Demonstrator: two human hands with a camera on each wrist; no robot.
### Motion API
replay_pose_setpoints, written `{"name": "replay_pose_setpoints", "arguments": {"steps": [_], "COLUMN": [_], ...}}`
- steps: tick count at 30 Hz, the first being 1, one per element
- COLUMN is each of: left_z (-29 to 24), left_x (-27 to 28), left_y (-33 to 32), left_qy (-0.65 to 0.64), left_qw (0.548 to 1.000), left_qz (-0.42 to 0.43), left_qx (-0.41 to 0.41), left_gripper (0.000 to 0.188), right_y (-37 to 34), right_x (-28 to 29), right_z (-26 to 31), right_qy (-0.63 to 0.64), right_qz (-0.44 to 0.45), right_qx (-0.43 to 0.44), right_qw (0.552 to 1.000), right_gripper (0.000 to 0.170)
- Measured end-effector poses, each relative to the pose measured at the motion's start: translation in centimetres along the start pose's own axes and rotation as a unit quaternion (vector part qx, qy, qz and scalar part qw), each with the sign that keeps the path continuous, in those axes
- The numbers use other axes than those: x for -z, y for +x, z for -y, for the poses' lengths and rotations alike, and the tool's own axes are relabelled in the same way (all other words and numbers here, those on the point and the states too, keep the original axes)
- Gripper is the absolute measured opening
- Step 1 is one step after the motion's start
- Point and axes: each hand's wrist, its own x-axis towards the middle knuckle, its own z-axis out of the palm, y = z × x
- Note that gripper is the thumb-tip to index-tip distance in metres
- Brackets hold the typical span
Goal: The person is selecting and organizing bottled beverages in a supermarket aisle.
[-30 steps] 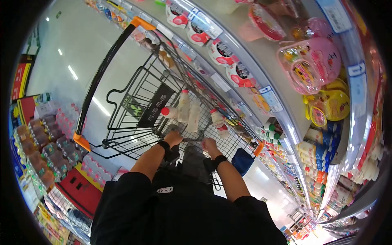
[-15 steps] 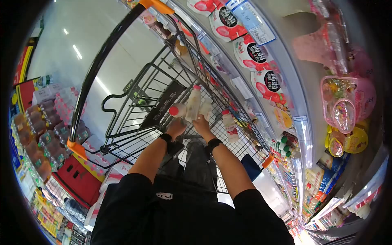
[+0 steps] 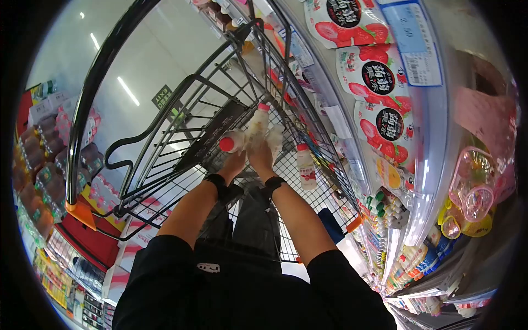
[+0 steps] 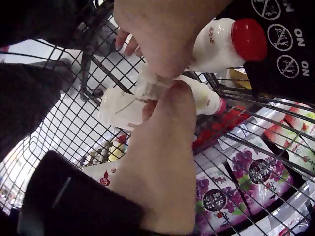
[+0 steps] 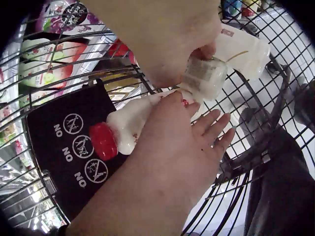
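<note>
My right hand [image 3: 259, 158] curls its fingers round the lower end of a white bottle with a pink cap [image 3: 257, 122]. Beside it my left hand [image 5: 197, 140] lies across a thicker white bottle with a red cap [image 5: 130, 120], its fingers spread loosely past the bottle's side. Part of that bottle's body is hidden under this hand. Close to the right hand, another pale bottle [image 5: 243, 51] lies in the shopping cart [image 3: 330, 212]. Farther right in the head view is a separate red-capped bottle [image 3: 306, 168] with a printed label.
The cart's black handle [image 3: 93, 82] arches at the left, and a dark sign panel [image 5: 71, 142] hangs on its wire side. Shelves with strawberry pouches [image 3: 379, 77] run along the right. Stacked packs [image 3: 38, 159] stand across the aisle.
My right hand has moved forward and left to the pink-capped bottle and closed round it. My left hand stays by the red-capped bottle. The head view has shifted nearer the strawberry pouches.
</note>
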Motion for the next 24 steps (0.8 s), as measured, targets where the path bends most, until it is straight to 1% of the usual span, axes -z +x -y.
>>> {"name": "replay_pose_setpoints", "arguments": {"steps": [1, 3, 5, 7, 9, 10, 11, 12, 13, 14, 15, 18, 20, 21, 22, 23, 24], "left_z": [1.2, 3.4, 3.9, 4.2, 4.0, 3.9, 3.8, 3.8, 3.3, 2.5, 2.4, 2.8, 3.4, 2.4, 1.4, -2.6, -4.8], "left_x": [-0.9, -2.3, -2.0, -2.0, -1.9, -1.6, -1.4, -1.0, -0.7, -0.6, -0.8, -1.5, -2.3, -1.8, -1.3, 1.3, 2.7], "left_y": [0.6, 1.8, 2.0, 2.0, 2.4, 2.6, 2.7, 2.6, 2.4, 2.1, 2.2, 2.5, 2.8, 2.3, 1.8, -0.1, -1.0], "left_qy": [-0.025, -0.073, 0.041, 0.056, -0.025, 0.030, 0.085, 0.140, 0.045, -0.050, -0.142, -0.220, -0.271, -0.329, -0.385, -0.468, -0.546], "left_qw": [0.999, 0.995, 0.992, 0.990, 0.993, 0.993, 0.990, 0.982, 0.993, 0.994, 0.986, 0.975, 0.961, 0.940, 0.914, 0.865, 0.805], "left_qz": [-0.012, -0.036, -0.046, -0.045, -0.040, -0.009, 0.021, 0.050, 0.026, 0.000, -0.025, -0.004, 0.008, 0.024, 0.035, 0.056, 0.076], "left_qx": [-0.021, -0.065, -0.110, -0.123, -0.109, -0.112, -0.114, -0.116, -0.105, -0.094, -0.083, -0.003, 0.049, 0.086, 0.126, 0.174, 0.220], "left_gripper": [0.048, 0.046, 0.043, 0.040, 0.037, 0.036, 0.034, 0.033, 0.029, 0.025, 0.022, 0.021, 0.020, 0.020, 0.020, 0.021, 0.021], "right_y": [0.4, 1.6, 2.4, 2.5, 3.7, 4.4, 5.2, 5.9, 6.6, 7.3, 8.1, 8.9, 9.3, 9.4, 9.3, 9.2, 9.1], "right_x": [-0.5, -0.9, 0.4, 5.3, 5.6, 5.5, 4.4, 4.4, 4.7, 5.0, 5.3, 5.4, 4.7, 4.2, 3.9, 3.6, 3.4], "right_z": [-0.2, -0.3, 1.1, 4.7, 4.4, 4.1, 2.7, 2.7, 3.1, 3.6, 3.7, 4.2, 4.0, 3.9, 3.7, 3.6, 3.4], "right_qy": [-0.023, -0.058, -0.062, -0.036, -0.083, -0.106, -0.085, -0.089, -0.093, -0.096, -0.087, -0.100, -0.090, -0.085, -0.090, -0.094, -0.099], "right_qz": [-0.019, 0.012, 0.046, 0.083, 0.091, 0.095, 0.044, 0.033, 0.022, 0.010, 0.028, 0.039, 0.038, 0.037, 0.030, 0.023, 0.016], "right_qx": [0.014, -0.020, -0.072, -0.143, -0.146, -0.145, -0.096, -0.116, -0.135, -0.155, -0.168, -0.130, -0.159, -0.174, -0.161, -0.149, -0.137], "right_qw": [0.999, 0.998, 0.994, 0.986, 0.982, 0.979, 0.991, 0.989, 0.986, 0.983, 0.982, 0.986, 0.982, 0.980, 0.982, 0.984, 0.985], "right_gripper": [0.049, 0.050, 0.051, 0.052, 0.056, 0.058, 0.064, 0.066, 0.068, 0.070, 0.073, 0.079, 0.082, 0.084, 0.083, 0.083, 0.083]}}
